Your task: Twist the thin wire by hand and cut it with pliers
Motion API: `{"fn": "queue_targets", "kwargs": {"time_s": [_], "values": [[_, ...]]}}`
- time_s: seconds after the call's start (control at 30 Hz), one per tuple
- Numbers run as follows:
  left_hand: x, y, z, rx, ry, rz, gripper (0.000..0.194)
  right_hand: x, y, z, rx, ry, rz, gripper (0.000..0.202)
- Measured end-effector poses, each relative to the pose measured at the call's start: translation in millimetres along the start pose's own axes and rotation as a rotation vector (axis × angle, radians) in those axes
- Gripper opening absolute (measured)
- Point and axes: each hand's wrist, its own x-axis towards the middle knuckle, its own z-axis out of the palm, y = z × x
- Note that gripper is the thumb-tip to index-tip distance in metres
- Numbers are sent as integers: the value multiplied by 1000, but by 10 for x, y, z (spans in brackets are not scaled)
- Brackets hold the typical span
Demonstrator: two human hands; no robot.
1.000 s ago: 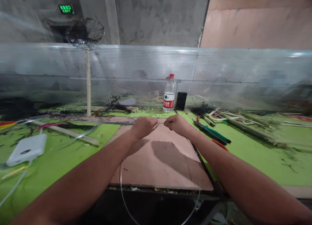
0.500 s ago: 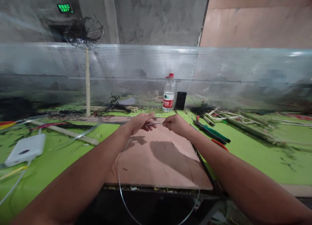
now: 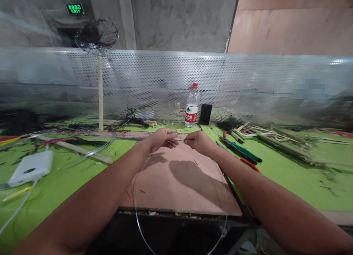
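Note:
A thin silvery wire (image 3: 138, 220) forms a large loop that hangs from my hands, down past the front edge of a wooden board (image 3: 176, 196). My left hand (image 3: 163, 140) pinches the wire near the top of the loop, its fingers partly curled. Close by on the right, my right hand (image 3: 199, 141) is closed in a fist-like grip on the wire. A short stretch of wire runs between the two hands. Both hands are above the far part of the board, and their shadows fall on it.
Green-handled pliers (image 3: 242, 152) lie right of the board, with cut stalks (image 3: 286, 148) beyond. A water bottle (image 3: 191, 109) and a phone (image 3: 205, 114) stand at the back before a perforated metal screen (image 3: 165, 71). A white power bank (image 3: 31, 167) and a wooden stick (image 3: 79, 152) lie left.
The left fingertips have closed in a little on the wire. My right hand keeps its grip almost unmoved, and the whole view has shifted slightly.

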Motion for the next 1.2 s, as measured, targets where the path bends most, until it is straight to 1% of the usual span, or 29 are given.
{"fn": "queue_targets", "kwargs": {"time_s": [0.1,0.23,0.37,0.43,0.6,0.67,0.77,1.0,1.1,1.2], "values": [[0,8,10,-10,10,24,49,6,-9,-4,2,7,15,22],[-5,29,18,-36,30,49,57,18,-9,-10,3,3,70,21],[-9,37,10,65,1,51,60,31,16,-6,-3,23,69,21],[-13,40,13,106,15,42,60,33,30,0,-6,22,61,22],[-27,60,56,116,47,10,55,27,33,3,-14,15,42,20],[-26,59,75,131,69,26,54,27,29,-2,-19,16,40,20],[-10,33,85,155,90,86,52,29,27,-5,-20,19,52,19],[56,-41,46,111,64,210,46,19,-17,-29,48,11,99,20],[33,-17,19,83,9,203,56,5,-47,-60,75,5,100,21],[-8,17,-21,83,-60,124,70,2,-48,-74,61,19,79,21]]}}
